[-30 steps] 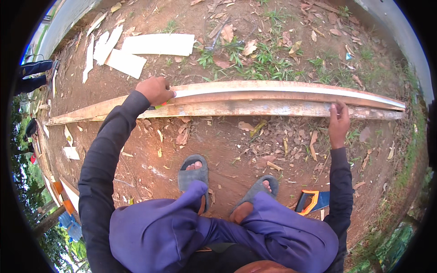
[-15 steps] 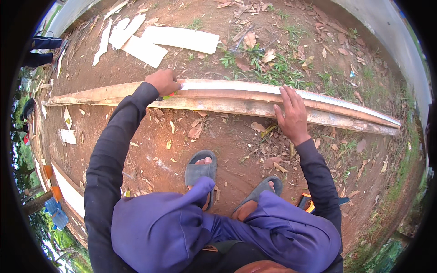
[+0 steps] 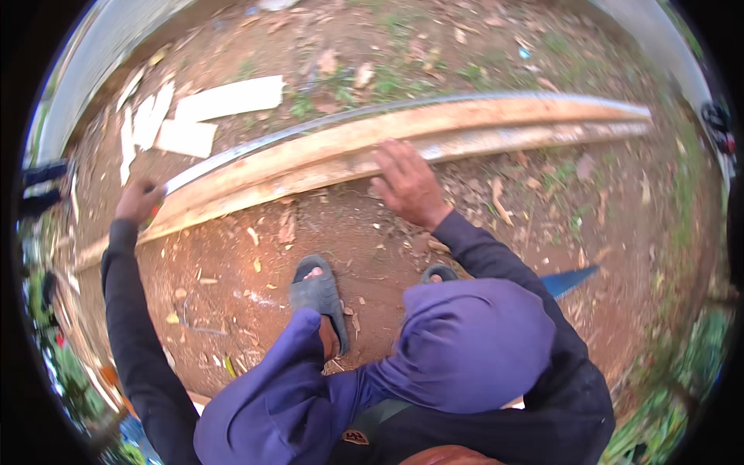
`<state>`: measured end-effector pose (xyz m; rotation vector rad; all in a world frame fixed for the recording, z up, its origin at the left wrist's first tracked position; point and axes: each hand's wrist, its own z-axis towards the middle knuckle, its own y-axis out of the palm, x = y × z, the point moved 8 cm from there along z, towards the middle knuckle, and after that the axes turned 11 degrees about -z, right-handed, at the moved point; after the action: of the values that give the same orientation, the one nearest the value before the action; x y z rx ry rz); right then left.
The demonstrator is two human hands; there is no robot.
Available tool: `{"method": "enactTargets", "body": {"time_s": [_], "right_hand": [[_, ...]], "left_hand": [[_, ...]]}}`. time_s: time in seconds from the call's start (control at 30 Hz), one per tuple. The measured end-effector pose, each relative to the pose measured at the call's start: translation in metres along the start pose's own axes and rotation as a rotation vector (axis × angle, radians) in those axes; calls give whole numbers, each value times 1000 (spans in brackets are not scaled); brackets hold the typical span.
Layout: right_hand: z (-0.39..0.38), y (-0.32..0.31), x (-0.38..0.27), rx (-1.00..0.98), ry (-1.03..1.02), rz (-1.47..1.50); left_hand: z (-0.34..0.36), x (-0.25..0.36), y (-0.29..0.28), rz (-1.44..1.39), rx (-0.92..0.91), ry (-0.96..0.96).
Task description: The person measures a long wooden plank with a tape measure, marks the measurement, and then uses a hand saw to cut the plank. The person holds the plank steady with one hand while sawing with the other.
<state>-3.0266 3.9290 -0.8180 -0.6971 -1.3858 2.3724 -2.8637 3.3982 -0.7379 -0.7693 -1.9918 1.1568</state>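
Across the dirt lies a long wooden beam with a stepped edge, slanting up toward the right. The pale blade of a tape measure runs along its far edge to the right end. Near the beam's left part, my left hand is closed round the tape measure's case, which is mostly hidden, with a bit of bright colour below the fingers. My right hand rests its outstretched fingertips on the beam's near side, around the middle, gripping nothing.
Pale flat offcuts lie on the ground at the far left. A handsaw's blue blade shows beside my right forearm. My sandalled feet are on the near side of the beam. A grey wall borders the far left.
My left hand has moved left along the beam with the tape case, and more blade is drawn out. My right hand has slid left from the tape onto the beam's near side.
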Motion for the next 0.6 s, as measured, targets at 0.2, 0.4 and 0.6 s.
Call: {"method": "enactTargets", "body": {"time_s": [0.2,0.4,0.6], "right_hand": [[-179,-34,12,-115,434,207],[-337,-109,25,-245,990,-267],[-366,-112,18,-335,1213,-570]], "left_hand": [[-31,-8,-49,53,41,71],[11,-26,-41,189,4,70],[20,-38,3,-74,-80,176]]}}
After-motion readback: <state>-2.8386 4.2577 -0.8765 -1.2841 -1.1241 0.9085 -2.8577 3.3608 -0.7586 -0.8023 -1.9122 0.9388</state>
